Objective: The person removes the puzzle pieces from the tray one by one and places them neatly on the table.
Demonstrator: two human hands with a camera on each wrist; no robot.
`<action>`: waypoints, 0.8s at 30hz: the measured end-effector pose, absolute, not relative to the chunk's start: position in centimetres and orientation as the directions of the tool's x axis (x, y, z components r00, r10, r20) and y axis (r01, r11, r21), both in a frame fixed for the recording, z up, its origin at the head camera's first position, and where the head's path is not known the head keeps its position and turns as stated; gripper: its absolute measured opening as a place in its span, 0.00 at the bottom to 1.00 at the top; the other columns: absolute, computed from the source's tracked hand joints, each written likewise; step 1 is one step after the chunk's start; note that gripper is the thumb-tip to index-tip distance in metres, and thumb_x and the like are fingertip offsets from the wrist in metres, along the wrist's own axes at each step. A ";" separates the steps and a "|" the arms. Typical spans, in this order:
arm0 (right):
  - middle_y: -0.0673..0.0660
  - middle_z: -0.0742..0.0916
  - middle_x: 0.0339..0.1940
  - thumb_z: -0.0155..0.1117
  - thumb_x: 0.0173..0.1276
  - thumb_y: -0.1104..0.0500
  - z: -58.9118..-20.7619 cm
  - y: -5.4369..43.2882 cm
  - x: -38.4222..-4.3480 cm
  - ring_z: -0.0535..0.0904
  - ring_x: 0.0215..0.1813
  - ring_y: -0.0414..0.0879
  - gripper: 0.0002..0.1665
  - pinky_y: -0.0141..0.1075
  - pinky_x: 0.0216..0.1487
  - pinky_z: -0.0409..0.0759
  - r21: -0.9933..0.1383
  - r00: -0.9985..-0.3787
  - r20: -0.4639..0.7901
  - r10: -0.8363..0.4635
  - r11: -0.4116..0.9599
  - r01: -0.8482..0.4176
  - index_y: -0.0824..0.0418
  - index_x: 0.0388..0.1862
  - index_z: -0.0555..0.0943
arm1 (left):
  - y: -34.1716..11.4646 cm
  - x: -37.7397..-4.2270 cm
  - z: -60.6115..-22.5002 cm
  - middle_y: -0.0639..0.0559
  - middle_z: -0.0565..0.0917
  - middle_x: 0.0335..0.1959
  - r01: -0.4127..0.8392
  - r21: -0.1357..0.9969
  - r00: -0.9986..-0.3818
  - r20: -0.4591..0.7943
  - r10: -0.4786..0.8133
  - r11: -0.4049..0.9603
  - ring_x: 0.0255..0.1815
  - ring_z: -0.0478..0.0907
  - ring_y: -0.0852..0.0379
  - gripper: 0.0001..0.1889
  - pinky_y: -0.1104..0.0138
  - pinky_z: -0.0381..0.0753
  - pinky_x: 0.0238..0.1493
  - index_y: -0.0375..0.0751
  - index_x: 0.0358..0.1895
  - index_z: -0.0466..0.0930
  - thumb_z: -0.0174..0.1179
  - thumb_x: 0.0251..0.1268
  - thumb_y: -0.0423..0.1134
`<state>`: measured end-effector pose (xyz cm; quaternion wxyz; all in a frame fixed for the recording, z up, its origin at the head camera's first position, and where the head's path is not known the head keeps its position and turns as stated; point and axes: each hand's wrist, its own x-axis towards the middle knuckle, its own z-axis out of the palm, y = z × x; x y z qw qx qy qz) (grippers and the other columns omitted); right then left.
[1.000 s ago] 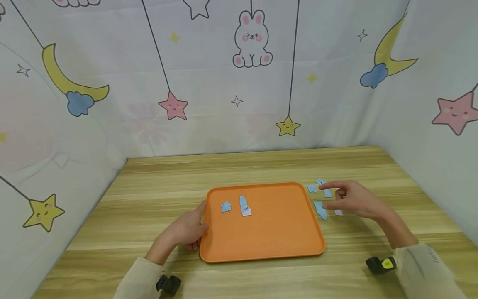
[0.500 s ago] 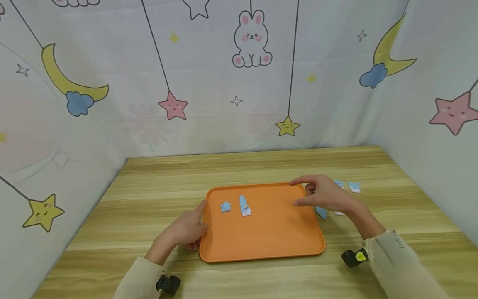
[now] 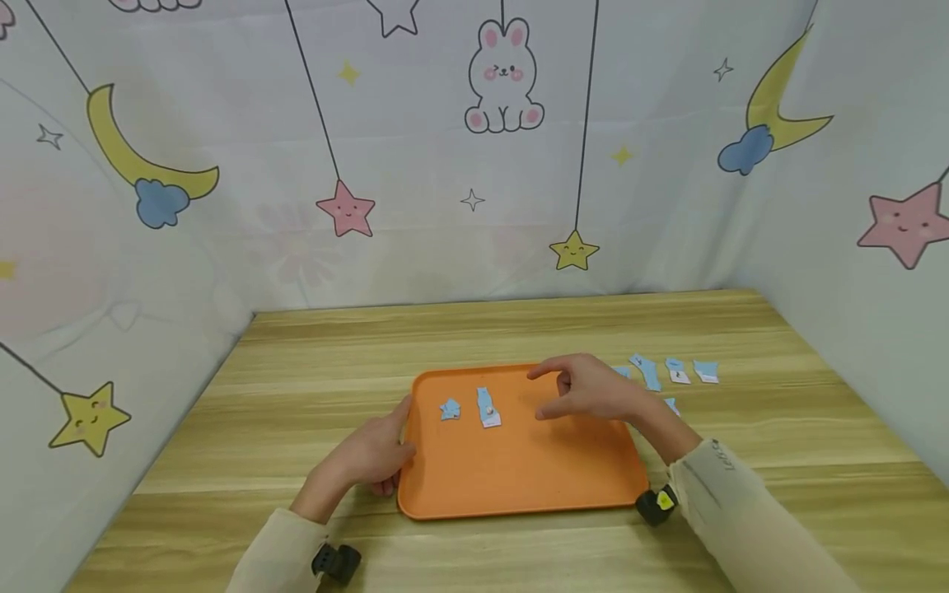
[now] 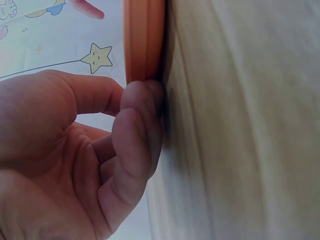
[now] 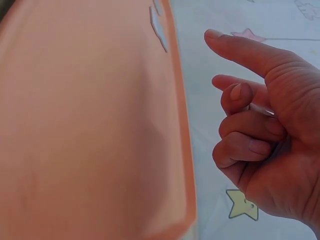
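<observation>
An orange tray (image 3: 511, 478) lies on the wooden table. My left hand (image 3: 374, 449) holds its left rim, thumb and fingers bent at the edge, as the left wrist view shows up close. Two light-blue bits of torn-edged paper lie in the tray: a small jagged paper piece (image 3: 450, 409) and a longer paper strip (image 3: 485, 405) with a white lower end. Over the tray's right half hovers my right hand (image 3: 593, 387), holding nothing. Its thumb and index finger are spread apart and the other fingers curl in; the right wrist view shows this hand (image 5: 280, 115) above the tray's surface.
Right of the tray, several more blue-and-white paper pieces (image 3: 646, 372) lie on the table (image 3: 778, 428), some partly behind my right hand and arm. A printed cloth (image 3: 415, 165) with stars, moons and a rabbit hangs behind and at both sides.
My right hand has moved left, from over the paper pieces beside the tray to above the tray, uncovering several of them. The left hand has stayed at the rim.
</observation>
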<state>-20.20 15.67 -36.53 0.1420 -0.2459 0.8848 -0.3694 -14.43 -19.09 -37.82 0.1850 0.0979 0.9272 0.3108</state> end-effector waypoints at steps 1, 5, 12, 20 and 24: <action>0.48 0.75 0.18 0.79 0.64 0.50 -36.6 15.3 -20.3 0.65 0.21 0.41 0.39 0.33 0.25 0.67 -0.721 -0.838 -0.076 -0.540 0.611 -0.328 0.61 0.71 0.80 | -19.1 -14.4 -37.8 0.47 0.81 0.15 0.064 0.612 -0.913 -0.284 0.294 0.788 0.10 0.76 0.57 0.40 0.64 0.81 0.14 0.34 0.87 0.42 0.51 0.78 0.31; 0.47 0.72 0.17 0.80 0.63 0.51 -36.8 14.0 -20.8 0.63 0.20 0.41 0.38 0.33 0.25 0.64 -0.709 -0.829 -0.099 -0.550 0.624 -0.329 0.59 0.71 0.81 | -19.1 -14.4 -37.8 0.47 0.82 0.15 0.061 0.613 -0.913 -0.285 0.293 0.787 0.10 0.76 0.57 0.40 0.64 0.81 0.14 0.34 0.87 0.42 0.51 0.78 0.31; 0.46 0.69 0.16 0.81 0.63 0.53 -37.0 12.2 -21.6 0.61 0.22 0.41 0.38 0.33 0.27 0.61 -0.679 -0.807 -0.142 -0.574 0.649 -0.342 0.58 0.72 0.80 | -19.1 -14.4 -37.8 0.47 0.82 0.15 0.073 0.615 -0.914 -0.273 0.299 0.785 0.09 0.76 0.58 0.40 0.64 0.81 0.14 0.33 0.87 0.42 0.51 0.77 0.30; 0.48 0.76 0.17 0.82 0.63 0.54 -37.4 10.4 -22.5 0.66 0.24 0.41 0.42 0.33 0.29 0.64 -0.641 -0.767 -0.187 -0.614 0.668 -0.378 0.57 0.75 0.77 | -19.1 -14.5 -37.8 0.47 0.81 0.15 0.064 0.624 -0.918 -0.269 0.291 0.779 0.09 0.76 0.59 0.42 0.64 0.81 0.14 0.33 0.87 0.42 0.51 0.75 0.30; 0.48 0.78 0.22 0.83 0.62 0.52 -37.7 9.7 -22.9 0.67 0.28 0.42 0.43 0.34 0.30 0.65 -0.615 -0.769 -0.200 -0.608 0.688 -0.384 0.56 0.75 0.77 | -19.1 -14.5 -37.8 0.47 0.82 0.15 0.058 0.628 -0.920 -0.269 0.286 0.776 0.09 0.76 0.59 0.42 0.64 0.81 0.14 0.34 0.87 0.43 0.52 0.75 0.30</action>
